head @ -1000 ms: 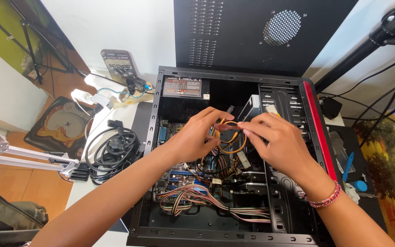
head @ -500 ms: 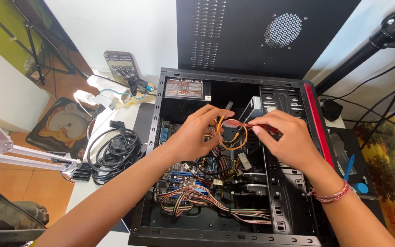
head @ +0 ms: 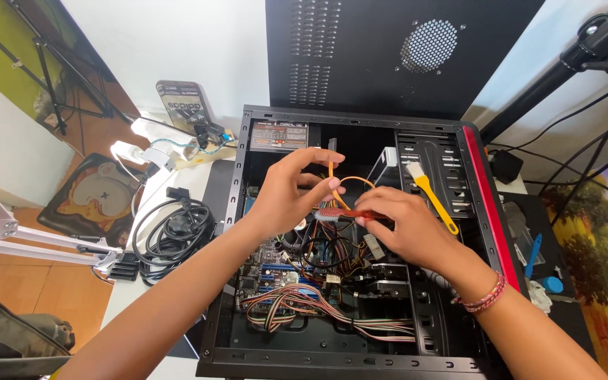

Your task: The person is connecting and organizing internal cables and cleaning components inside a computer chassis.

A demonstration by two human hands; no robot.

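An open black computer case lies on its side with the motherboard and bundles of wires showing. My left hand hovers over the middle of the case and pinches a thin orange cable that loops upward. Just to the right, my right hand grips the red end of that cable between thumb and fingers. The two hands almost touch. A yellow brush with white bristles lies on the drive cage just beyond my right hand.
A black side panel leans behind the case. To the left lie a coiled black power cable and a white power strip. A black stand arm and a blue tool are on the right.
My right hand has slid down and left, uncovering the yellow brush. The left hand's fingers have spread upward along the orange cable.
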